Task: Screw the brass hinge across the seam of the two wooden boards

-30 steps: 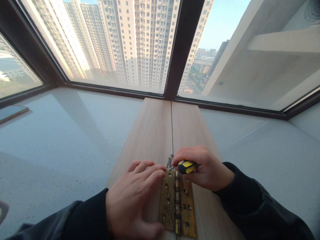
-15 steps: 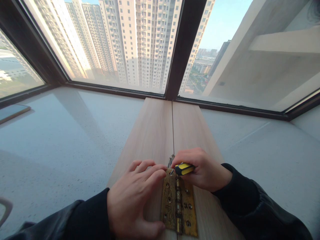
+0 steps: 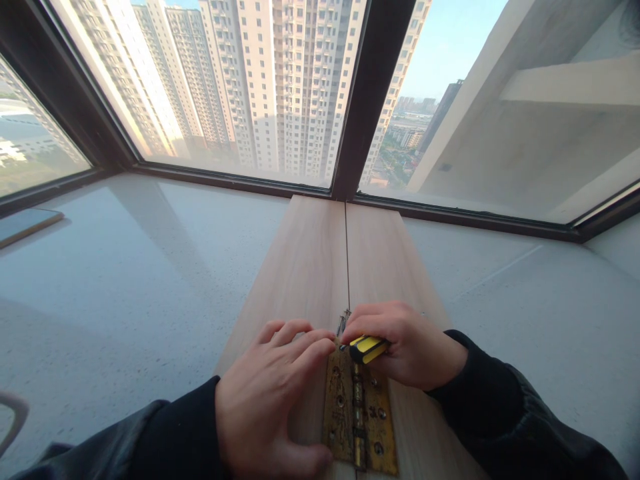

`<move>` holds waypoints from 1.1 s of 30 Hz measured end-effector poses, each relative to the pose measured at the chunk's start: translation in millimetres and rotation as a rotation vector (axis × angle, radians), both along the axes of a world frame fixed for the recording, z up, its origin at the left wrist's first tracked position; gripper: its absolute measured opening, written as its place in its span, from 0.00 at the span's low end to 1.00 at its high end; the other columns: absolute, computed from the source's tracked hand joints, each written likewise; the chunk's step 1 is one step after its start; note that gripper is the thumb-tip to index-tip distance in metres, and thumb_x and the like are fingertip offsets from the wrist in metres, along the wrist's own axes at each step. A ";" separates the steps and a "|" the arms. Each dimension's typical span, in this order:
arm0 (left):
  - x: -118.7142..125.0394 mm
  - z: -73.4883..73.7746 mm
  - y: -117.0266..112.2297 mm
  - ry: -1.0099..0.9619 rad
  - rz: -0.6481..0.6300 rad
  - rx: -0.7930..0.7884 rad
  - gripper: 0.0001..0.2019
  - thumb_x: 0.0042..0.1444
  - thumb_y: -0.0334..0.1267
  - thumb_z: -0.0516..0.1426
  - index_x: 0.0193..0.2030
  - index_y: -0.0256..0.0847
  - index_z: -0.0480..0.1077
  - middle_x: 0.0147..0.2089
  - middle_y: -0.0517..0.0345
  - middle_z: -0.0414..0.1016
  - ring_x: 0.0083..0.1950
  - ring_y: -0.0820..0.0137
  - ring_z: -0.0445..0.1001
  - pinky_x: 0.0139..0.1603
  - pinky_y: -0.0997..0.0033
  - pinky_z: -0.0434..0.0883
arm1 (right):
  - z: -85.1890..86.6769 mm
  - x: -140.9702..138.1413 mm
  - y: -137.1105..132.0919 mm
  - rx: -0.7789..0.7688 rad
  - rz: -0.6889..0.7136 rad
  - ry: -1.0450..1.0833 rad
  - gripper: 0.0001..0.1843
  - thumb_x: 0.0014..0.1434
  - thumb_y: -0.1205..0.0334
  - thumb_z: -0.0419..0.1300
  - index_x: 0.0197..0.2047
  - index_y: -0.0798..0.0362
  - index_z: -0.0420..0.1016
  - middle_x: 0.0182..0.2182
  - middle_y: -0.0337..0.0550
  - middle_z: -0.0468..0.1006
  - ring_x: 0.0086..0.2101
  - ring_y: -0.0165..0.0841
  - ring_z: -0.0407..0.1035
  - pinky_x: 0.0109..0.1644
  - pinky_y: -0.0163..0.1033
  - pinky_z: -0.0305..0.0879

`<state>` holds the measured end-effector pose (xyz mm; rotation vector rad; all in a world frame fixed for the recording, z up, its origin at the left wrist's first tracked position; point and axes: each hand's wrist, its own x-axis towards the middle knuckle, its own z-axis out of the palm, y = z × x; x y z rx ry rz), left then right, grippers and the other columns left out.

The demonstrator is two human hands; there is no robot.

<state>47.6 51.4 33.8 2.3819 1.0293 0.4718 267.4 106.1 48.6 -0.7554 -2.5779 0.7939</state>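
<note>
A worn brass hinge (image 3: 341, 427) lies opened flat across the seam between two pale wooden boards (image 3: 320, 253). My right hand (image 3: 407, 343) is closed around a screwdriver (image 3: 369, 348) with a yellow and black handle. Its tip points at the upper left hole of the hinge, where a screw head (image 3: 343, 347) seems to sit, partly hidden. My left hand (image 3: 273, 393) rests on the left board, fingers stretched out and thumb apart; the fingertips touch the hinge's top left corner and the thumb lies by its lower left edge. Several loose screws (image 3: 343, 321) lie just beyond the hinge.
The boards lie on a white speckled surface (image 3: 150, 287) reaching to dark window frames (image 3: 345, 180). A flat panel (image 3: 27, 225) lies at the far left. A curved pale object (image 3: 17, 417) shows at the lower left edge.
My right hand has turned the screwdriver handle slightly and lowered a little. My left hand and the hinge hold their places.
</note>
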 end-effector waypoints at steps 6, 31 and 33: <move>-0.5 -1.4 -0.1 -0.008 -0.003 -0.002 0.39 0.30 0.44 0.66 0.52 0.43 0.58 0.53 0.57 0.68 0.53 0.58 0.62 0.59 0.55 0.52 | -2.1 -2.3 -1.0 0.017 -0.001 -0.001 0.08 0.51 0.70 0.58 0.36 0.54 0.74 0.31 0.41 0.73 0.30 0.29 0.67 0.34 0.32 0.61; -0.2 -1.4 0.5 -0.004 0.001 0.001 0.38 0.31 0.46 0.65 0.52 0.44 0.60 0.54 0.56 0.68 0.53 0.58 0.62 0.59 0.54 0.53 | -7.3 -4.6 0.7 0.095 -0.077 -0.056 0.05 0.55 0.65 0.59 0.29 0.56 0.71 0.26 0.41 0.70 0.26 0.28 0.62 0.29 0.33 0.53; 0.1 -1.1 0.1 -0.002 0.004 -0.004 0.37 0.31 0.45 0.65 0.52 0.44 0.60 0.54 0.56 0.68 0.53 0.58 0.63 0.59 0.55 0.53 | -9.8 -5.2 1.6 0.097 -0.085 -0.028 0.07 0.55 0.62 0.60 0.28 0.57 0.71 0.25 0.41 0.69 0.25 0.28 0.61 0.28 0.34 0.52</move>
